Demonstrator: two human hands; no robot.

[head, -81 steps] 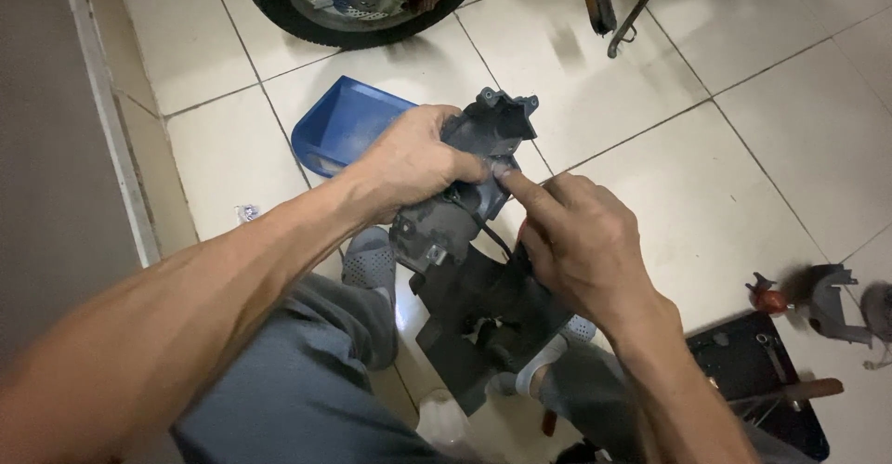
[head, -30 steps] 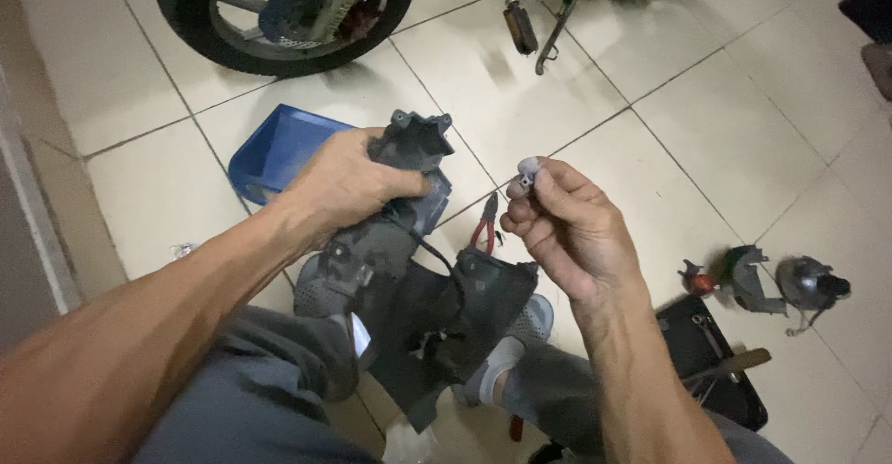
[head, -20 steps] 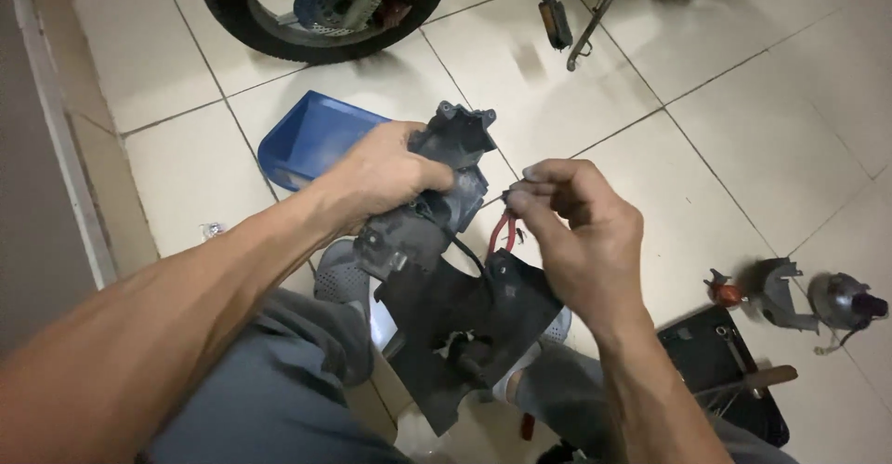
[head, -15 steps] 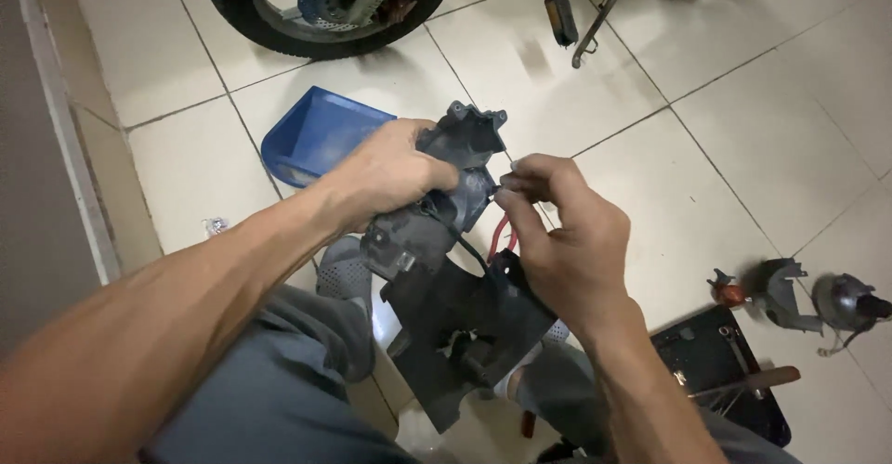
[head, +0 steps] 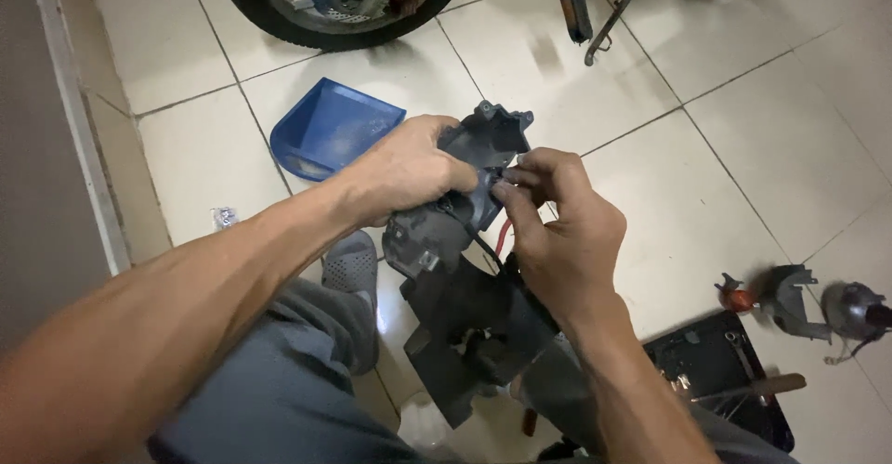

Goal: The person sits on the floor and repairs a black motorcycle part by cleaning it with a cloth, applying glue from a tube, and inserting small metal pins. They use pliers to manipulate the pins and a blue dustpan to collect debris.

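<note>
A dark grey plastic motorcycle fender part rests over my lap and reaches up between my hands. My left hand grips its upper end from the left. My right hand pinches a small piece at the top of the part, fingertips pressed against the plastic beside the left thumb. A black cable and a red wire run down the part just under my right fingers. What the fingertips hold is too small to tell.
A blue plastic tray lies on the tiled floor beyond my hands. A motorcycle wheel and a kickstand stand farther back. At right lie small lamp parts and a black tray with tools.
My right hand, earlier lifted away holding a small piece, has come back against the top of the fender part. The left hand keeps its grip.
</note>
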